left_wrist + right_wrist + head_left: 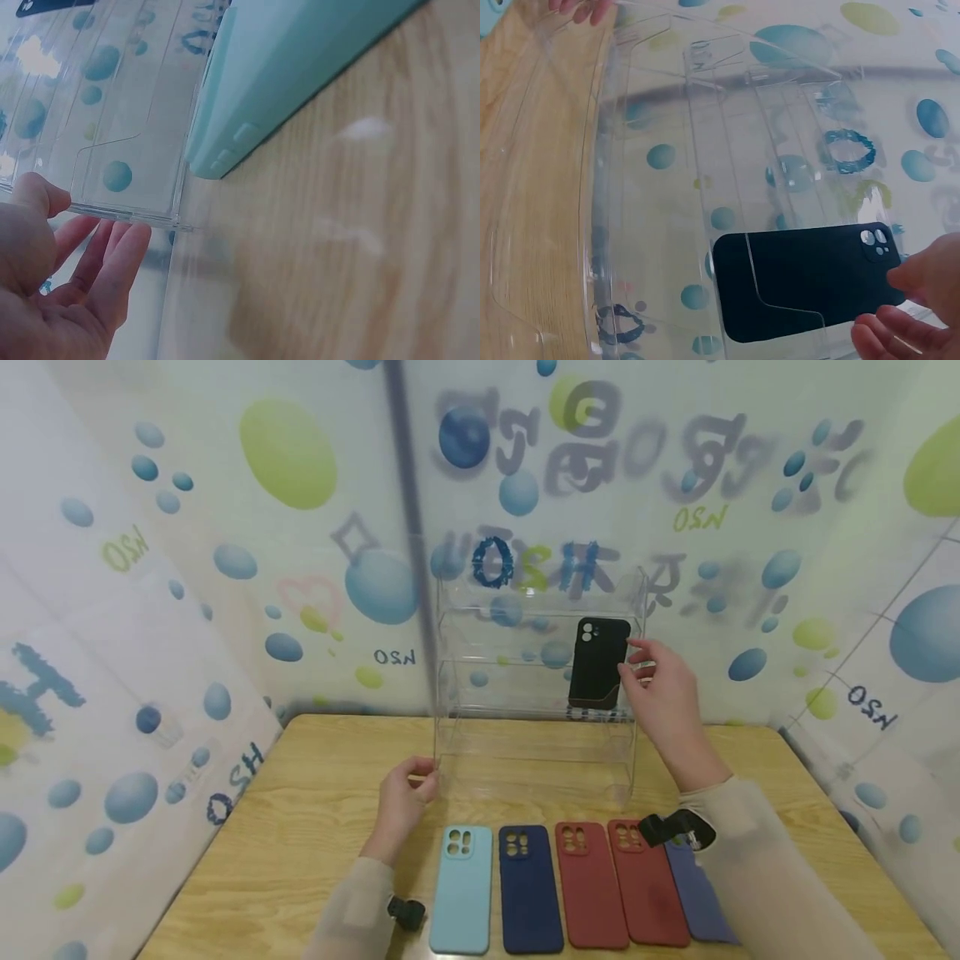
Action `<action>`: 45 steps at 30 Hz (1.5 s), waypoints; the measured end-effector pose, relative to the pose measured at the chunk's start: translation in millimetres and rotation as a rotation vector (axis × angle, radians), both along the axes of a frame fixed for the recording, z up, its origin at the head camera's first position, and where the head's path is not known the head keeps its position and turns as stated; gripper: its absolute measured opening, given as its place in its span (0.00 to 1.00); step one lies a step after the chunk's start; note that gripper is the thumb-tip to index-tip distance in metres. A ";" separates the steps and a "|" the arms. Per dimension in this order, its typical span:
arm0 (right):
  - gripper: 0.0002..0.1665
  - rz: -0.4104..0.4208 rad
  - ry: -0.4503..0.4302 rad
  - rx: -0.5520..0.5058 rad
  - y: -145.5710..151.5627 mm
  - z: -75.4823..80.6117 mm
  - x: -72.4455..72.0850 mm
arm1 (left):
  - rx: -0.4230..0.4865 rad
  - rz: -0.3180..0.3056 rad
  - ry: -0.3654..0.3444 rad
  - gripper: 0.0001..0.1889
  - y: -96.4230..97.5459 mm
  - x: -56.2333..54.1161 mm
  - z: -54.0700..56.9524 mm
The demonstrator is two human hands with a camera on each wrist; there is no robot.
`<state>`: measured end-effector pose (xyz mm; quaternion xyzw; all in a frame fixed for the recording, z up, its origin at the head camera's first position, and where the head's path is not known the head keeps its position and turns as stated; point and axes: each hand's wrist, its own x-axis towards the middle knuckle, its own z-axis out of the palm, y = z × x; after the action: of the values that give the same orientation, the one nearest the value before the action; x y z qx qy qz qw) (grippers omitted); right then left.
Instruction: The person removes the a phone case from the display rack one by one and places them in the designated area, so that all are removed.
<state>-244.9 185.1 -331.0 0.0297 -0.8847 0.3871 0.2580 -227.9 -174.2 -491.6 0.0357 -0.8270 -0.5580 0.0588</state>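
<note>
A clear tiered display rack (536, 758) stands on the table in front of me. A black phone case (598, 662) leans upright in one of its upper tiers at the right end, its lower part behind a clear front lip. My right hand (666, 697) is at the case's right edge, thumb and fingertips right by it and slightly spread in the right wrist view. My left hand (403, 800) holds the rack's lower left side edge, the thumb on one side and the fingers on the other in the left wrist view.
A row of phone cases lies before the rack: light blue (461, 893), dark navy (531, 893), two red ones (592, 889) and a purple-blue one (701, 893), partly hidden by my right sleeve. Patterned walls (315, 568) close off the wooden table's (337, 743) back and sides.
</note>
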 end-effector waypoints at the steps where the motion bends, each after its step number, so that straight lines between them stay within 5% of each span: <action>1: 0.25 -0.008 0.008 0.005 -1.3 0.4 -2.4 | -0.001 0.001 0.002 0.10 -0.1 -0.1 0.3; 10: 0.28 -0.101 0.078 0.031 -6.8 3.4 -18.9 | -0.029 0.002 0.008 0.10 1.8 1.7 1.5; 21: 0.22 -0.109 0.157 0.047 -4.9 -2.9 -28.3 | -0.040 0.003 0.000 0.10 0.5 3.2 4.9; 45: 0.16 0.053 0.294 -0.134 10.1 -5.4 -28.7 | -0.056 -0.004 0.000 0.11 -0.5 2.9 3.7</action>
<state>-273.6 195.2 -336.5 0.0922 -0.8087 0.4432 0.3757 -225.0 -174.7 -487.9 0.0323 -0.8424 -0.5347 0.0585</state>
